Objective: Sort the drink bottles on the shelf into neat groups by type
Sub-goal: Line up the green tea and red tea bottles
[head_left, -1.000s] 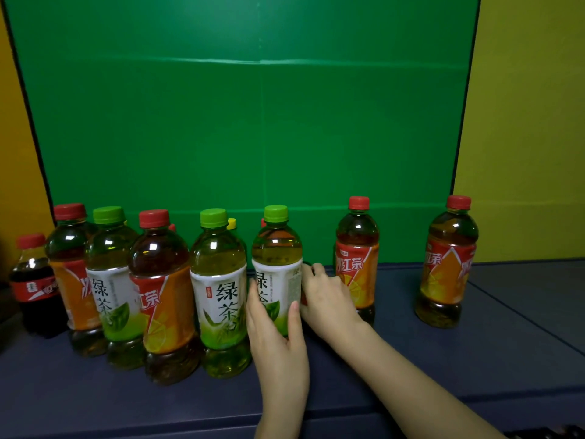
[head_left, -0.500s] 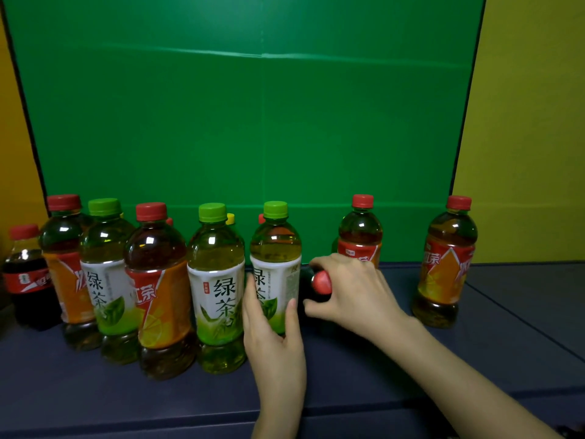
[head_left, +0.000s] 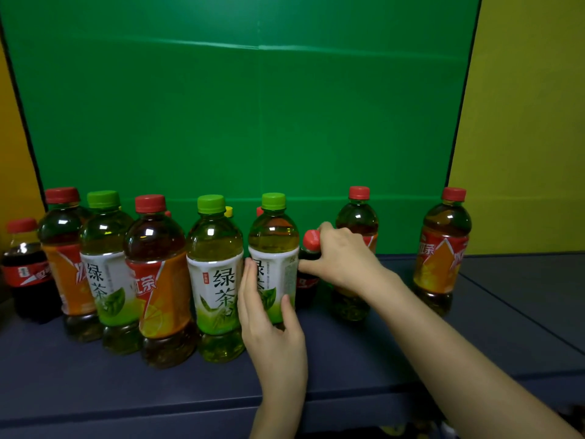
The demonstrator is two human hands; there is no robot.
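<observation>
Flat green backdrop panel (head_left: pixel 247 115) fills the upper centre of the frame. Dark blue shelf (head_left: pixel 474 343) spans the lower part. Mixed row of clear plastic tea bottles (head_left: pixel 158 280), green-capped and red-capped, stands upright at lower left. Lone red-capped orange-label tea bottle (head_left: pixel 443 258) stands at right, well apart. Left hand (head_left: pixel 272 327) curls round the white-label green-capped tea bottle (head_left: pixel 274 236) at centre. Right hand (head_left: pixel 345 258) pinches the neck of the small red-capped dark cola bottle (head_left: pixel 305 280) just right of it.
</observation>
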